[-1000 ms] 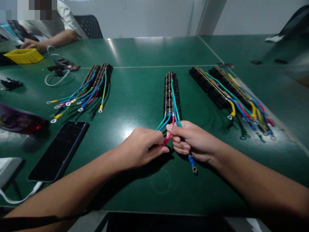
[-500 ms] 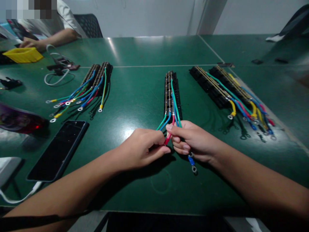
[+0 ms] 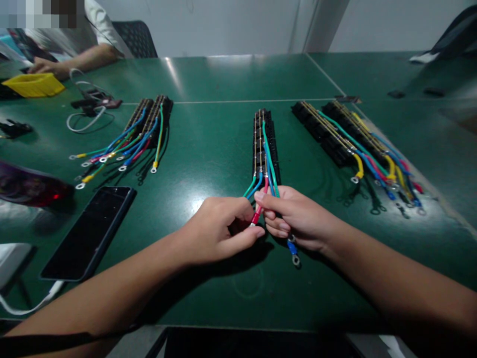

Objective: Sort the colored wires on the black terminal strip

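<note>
In the middle of the table, a black terminal strip (image 3: 264, 144) with brass-coloured rails points away from me. Green, blue and red wires run from its near end. My left hand (image 3: 221, 226) is closed with thumb and forefinger at the lugged end of the red wire (image 3: 255, 217); a green wire (image 3: 249, 187) and a blue one pass behind its fingers. My right hand (image 3: 290, 214) pinches the red wire higher up. Its curled fingers also wrap other green and blue wires, and a blue-sleeved ring lug (image 3: 294, 252) hangs out below them.
Two similar wired strips (image 3: 152, 119) lie to the left, two more strips (image 3: 345, 132) to the right. A phone (image 3: 89, 233) on a white cable, a dark bottle (image 3: 33, 185) and a yellow bin (image 3: 35, 84) are at the left. Another person's arm (image 3: 89, 58) rests at the far left.
My left fingers have parted slightly, so the red sleeve and its metal end show more between them. My right hand keeps its hold almost unmoved.
</note>
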A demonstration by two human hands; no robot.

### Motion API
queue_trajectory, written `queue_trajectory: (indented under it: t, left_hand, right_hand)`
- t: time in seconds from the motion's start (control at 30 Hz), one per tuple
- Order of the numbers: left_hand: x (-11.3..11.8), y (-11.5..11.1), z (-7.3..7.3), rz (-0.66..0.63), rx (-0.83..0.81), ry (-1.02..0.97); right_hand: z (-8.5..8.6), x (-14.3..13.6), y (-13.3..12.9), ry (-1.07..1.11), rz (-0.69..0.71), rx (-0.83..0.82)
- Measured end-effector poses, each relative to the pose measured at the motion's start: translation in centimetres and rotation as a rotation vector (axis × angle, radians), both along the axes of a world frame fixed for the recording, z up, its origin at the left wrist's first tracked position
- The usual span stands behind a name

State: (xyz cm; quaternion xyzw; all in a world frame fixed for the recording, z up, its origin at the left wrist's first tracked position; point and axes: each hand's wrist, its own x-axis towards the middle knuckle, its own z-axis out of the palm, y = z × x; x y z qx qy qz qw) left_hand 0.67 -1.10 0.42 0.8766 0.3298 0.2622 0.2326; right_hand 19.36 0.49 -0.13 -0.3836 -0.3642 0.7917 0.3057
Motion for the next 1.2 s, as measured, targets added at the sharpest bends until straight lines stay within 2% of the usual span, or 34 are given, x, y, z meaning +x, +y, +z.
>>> queue_trajectory:
  t: [1.2]
  left_hand:
    - [0.46,0.03,-0.32,-0.005,-0.092,0.07]
  right_hand:
    - [0.09,0.03,-0.08,-0.028,0.001,0.001]
